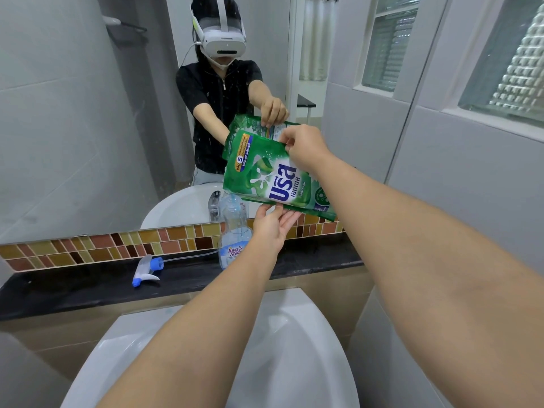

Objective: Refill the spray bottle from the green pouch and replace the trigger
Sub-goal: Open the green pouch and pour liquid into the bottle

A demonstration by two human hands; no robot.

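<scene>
Reaching forward over the sink [294, 348], both arms stretch out nearly straight. The right hand [306, 147] pinches the pouch [265, 178] at its upper edge, grip closed on it; the left hand [272, 223], palm up, fingers spread, props its lower edge. The pouch tilts, low corner over the mouth of the bottle [234, 231] standing on the desk [88, 285]. The trigger [147, 269] lies left of it.

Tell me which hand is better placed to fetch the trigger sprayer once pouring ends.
Left. The left hand only props the green pouch from below, beside the spray bottle, and the trigger sprayer lies on the ledge to its left. The right hand pinches the pouch's upper edge, farther away.
</scene>
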